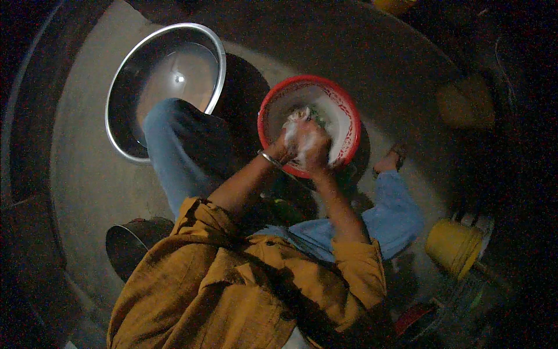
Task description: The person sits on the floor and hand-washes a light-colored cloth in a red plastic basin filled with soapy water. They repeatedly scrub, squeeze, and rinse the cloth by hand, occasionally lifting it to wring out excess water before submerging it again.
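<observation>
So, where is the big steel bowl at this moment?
In the head view, the big steel bowl lies on the floor at upper left, beyond the person's left knee, left of the red basin.

Dim and murky throughout, with black vignetting and strong fisheye bending at the rim. Brightest around the red basin; small glare spot inside the steel bowl. Heavy shadow behind that basin. Grainy, soft detail, corners lost in darkness.

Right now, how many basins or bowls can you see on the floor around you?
3. A red basin under both soapy hands, a large steel basin at upper left beyond the knee, and a dark metal bowl at lower left. The dark edges may hide more.
</observation>
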A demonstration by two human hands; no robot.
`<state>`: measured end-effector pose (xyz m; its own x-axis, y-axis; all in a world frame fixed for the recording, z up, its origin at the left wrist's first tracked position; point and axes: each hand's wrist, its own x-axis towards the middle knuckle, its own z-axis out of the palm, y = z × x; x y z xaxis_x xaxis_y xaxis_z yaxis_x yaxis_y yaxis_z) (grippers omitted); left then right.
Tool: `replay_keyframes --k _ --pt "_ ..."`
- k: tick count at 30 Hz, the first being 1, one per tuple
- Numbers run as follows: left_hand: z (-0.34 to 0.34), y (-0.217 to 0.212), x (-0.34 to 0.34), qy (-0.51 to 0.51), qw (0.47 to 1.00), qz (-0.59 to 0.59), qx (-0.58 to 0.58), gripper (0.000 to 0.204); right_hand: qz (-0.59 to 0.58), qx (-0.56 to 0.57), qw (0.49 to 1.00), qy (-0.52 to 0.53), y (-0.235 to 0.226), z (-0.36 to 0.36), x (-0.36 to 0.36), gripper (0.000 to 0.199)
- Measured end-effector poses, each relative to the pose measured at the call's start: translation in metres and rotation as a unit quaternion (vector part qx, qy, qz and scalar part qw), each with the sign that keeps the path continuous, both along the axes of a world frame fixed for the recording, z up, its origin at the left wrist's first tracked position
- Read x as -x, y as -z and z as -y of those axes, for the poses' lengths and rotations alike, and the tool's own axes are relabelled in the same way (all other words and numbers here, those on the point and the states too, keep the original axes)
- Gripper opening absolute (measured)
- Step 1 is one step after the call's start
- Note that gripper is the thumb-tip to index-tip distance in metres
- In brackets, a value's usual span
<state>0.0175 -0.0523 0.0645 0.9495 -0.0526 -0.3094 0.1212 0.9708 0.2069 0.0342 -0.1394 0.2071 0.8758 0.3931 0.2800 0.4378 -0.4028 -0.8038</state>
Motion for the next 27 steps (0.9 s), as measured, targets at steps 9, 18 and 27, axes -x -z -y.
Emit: replay_keyframes --k 9,18,27 --pt "0.011 0.09 0.007 0.167 0.98 -0.064 -0.092 0.078 -0.205 -0.159 0.966 -0.013 0.076 0.009 -0.019 0.029" --pt "0.005 0.019 0.014 0.042 0.957 0.089 -0.273 0.068 -0.217 -0.097 0.97 -0.042 0.057 0.013 -0.036 0.026" --pt "0.012 0.009 0.0 0.079 0.974 -0.061 -0.205 0.048 -0.077 0.105 0.99 -0.05 -0.016 -0.006 -0.001 0.028"
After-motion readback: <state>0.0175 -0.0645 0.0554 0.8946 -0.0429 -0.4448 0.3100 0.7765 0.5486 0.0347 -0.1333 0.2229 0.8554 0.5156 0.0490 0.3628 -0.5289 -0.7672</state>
